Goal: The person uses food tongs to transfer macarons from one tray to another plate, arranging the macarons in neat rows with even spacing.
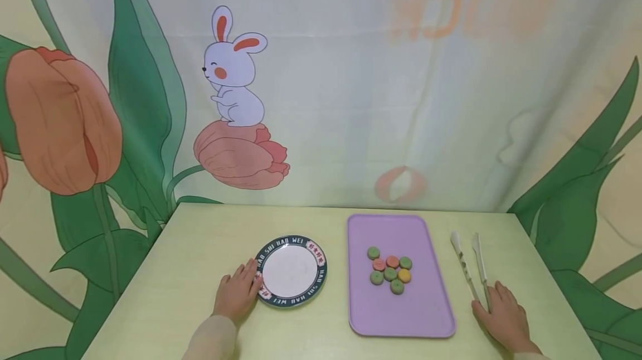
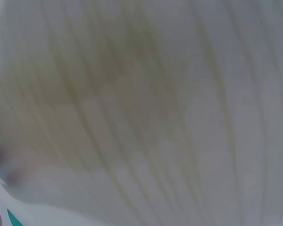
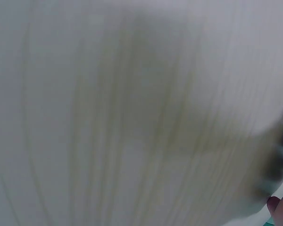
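Observation:
My left hand (image 1: 238, 291) rests at the left side of a round plate (image 1: 291, 268), its fingertips touching the dark lettered rim. To the right lies a purple tray (image 1: 401, 312) with several small round pieces on it: green (image 1: 377, 278), pink (image 1: 392, 262) and one yellow piece (image 1: 404, 276). Right of the tray is a pair of tongs (image 1: 483, 271), its two arms spread apart at the far end. My right hand (image 1: 505, 318) rests over the near end, which passes between thumb and fingers. Blurred pale cloth fills most of both wrist views.
A pale yellow table (image 1: 185, 248) carries everything. Behind it hangs a curtain (image 1: 341, 98) printed with tulips and a rabbit. Beige sleeves (image 1: 213, 337) cover the forearms.

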A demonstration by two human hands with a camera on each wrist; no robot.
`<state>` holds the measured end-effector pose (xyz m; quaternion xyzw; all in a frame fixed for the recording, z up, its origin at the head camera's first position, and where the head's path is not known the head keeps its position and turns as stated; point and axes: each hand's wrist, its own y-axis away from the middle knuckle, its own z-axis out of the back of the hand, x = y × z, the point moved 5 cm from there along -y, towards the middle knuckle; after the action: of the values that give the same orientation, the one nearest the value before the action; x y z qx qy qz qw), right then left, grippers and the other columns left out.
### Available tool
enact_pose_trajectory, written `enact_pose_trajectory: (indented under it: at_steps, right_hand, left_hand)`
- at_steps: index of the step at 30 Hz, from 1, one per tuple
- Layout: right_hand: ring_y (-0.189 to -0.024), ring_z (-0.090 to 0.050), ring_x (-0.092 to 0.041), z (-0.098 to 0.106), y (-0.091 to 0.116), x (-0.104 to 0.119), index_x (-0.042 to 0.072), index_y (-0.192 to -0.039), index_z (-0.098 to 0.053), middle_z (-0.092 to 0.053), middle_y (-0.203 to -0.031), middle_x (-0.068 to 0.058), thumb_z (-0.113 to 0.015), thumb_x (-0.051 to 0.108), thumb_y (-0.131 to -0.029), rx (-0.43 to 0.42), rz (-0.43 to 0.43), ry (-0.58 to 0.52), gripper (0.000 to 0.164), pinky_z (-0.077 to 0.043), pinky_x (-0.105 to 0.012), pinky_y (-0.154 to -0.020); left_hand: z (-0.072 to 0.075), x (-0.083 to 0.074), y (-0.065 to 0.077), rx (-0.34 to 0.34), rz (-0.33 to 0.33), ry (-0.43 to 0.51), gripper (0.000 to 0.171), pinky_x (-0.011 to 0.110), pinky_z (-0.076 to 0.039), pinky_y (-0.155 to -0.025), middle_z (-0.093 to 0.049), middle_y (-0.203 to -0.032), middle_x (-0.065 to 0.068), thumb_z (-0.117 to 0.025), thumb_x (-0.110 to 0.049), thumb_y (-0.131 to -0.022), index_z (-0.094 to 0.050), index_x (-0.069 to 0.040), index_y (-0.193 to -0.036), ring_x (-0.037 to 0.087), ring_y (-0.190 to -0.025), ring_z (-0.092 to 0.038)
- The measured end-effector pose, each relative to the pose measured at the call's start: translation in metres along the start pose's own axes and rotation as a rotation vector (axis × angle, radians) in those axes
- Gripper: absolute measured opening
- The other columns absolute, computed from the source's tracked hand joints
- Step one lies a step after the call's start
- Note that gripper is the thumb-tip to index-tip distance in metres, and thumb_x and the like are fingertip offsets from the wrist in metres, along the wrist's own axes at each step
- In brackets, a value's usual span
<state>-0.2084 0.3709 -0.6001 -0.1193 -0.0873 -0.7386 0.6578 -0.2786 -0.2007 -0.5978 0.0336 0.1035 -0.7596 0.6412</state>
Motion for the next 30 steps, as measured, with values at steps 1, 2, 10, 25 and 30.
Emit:
enact_pose_trajectory:
  at_steps: [1,2,10,25,30]
  right_hand:
    - [-0.117,-0.029,-0.049,0.0008,0.0,0.0004,-0.013,-0.118,-0.042,-0.03,-0.128,-0.038,-0.045,0.044,-0.086,0.002,-0.004,0.0,0.066,-0.031,-0.067,-0.082]
    - [-0.117,-0.029,-0.049,0.0012,0.0002,0.0004,-0.013,-0.118,-0.042,-0.03,-0.128,-0.038,-0.045,0.044,-0.086,0.0,-0.007,0.0,0.065,-0.031,-0.067,-0.082]
    - [-0.115,-0.031,-0.049,0.0018,0.0015,0.0013,-0.013,-0.111,-0.046,-0.032,-0.126,-0.038,-0.049,0.037,-0.084,-0.051,-0.008,-0.005,0.057,-0.033,-0.066,-0.08]
    - [-0.114,-0.035,-0.048,0.0036,0.0026,0.005,-0.012,-0.1,-0.05,-0.037,-0.123,-0.038,-0.051,0.033,-0.082,-0.067,-0.055,-0.04,0.049,-0.035,-0.064,-0.079]
    - [-0.114,-0.034,-0.048,0.0021,0.0021,0.003,-0.012,-0.099,-0.05,-0.037,-0.123,-0.038,-0.05,0.03,-0.082,-0.086,-0.059,-0.065,0.045,-0.033,-0.065,-0.08]
  left_hand:
    - [-0.0002,-0.0004,-0.0004,0.0,-0.001,-0.002,0.053,0.055,-0.027,-0.1,-0.036,-0.14,0.007,-0.034,-0.04,-0.093,-0.033,-0.01,-0.137,0.032,-0.126,-0.036]
    - [0.0002,-0.0011,-0.0005,-0.002,-0.002,0.0,0.053,0.055,-0.027,-0.1,-0.036,-0.14,0.007,-0.034,-0.04,-0.093,-0.033,-0.01,-0.137,0.032,-0.126,-0.036]
    - [0.0009,-0.002,0.0003,-0.009,-0.002,0.011,0.053,0.055,-0.029,-0.099,-0.037,-0.139,0.008,-0.034,-0.04,-0.093,-0.035,-0.009,-0.136,0.032,-0.125,-0.038]
    - [-0.0017,0.0012,0.0016,0.014,-0.016,0.016,0.055,0.055,-0.028,-0.099,-0.034,-0.141,0.008,-0.033,-0.041,-0.093,-0.031,-0.009,-0.138,0.032,-0.127,-0.034]
    - [-0.0009,0.0006,0.0014,0.023,-0.016,0.022,0.056,0.055,-0.027,-0.099,-0.033,-0.142,0.008,-0.032,-0.042,-0.093,-0.03,-0.009,-0.138,0.032,-0.128,-0.033]
